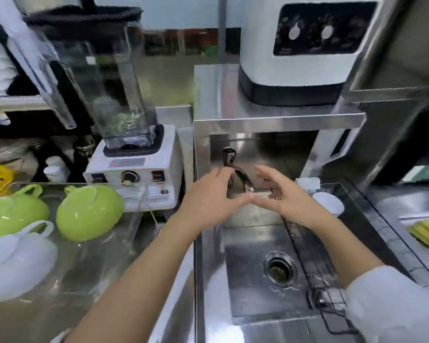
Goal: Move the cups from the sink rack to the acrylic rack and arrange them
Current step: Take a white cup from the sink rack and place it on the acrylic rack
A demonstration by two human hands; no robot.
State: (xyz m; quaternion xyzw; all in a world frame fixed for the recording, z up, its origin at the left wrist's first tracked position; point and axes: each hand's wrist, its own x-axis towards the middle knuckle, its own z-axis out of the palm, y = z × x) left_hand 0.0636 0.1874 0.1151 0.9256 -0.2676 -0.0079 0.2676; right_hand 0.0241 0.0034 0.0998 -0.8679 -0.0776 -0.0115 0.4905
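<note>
Three cups (pixel 89 214) sit upside down in the acrylic rack (pixel 134 219); one white cup (pixel 328 203) waits on the sink rack (pixel 332 280). Your left hand (pixel 213 196) and right hand (pixel 280 191) are spread, holding nothing.

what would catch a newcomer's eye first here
Two bare hands, the left hand and right hand, meet empty over the steel sink by the tap. At left, two green cups and a white cup lie upside down on the clear rack, below a blender.

Cups (pixel 89 211) on acrylic rack (pixel 134 219) left of sink (pixel 253 268); blender (pixel 131 167) behind rack.
</note>
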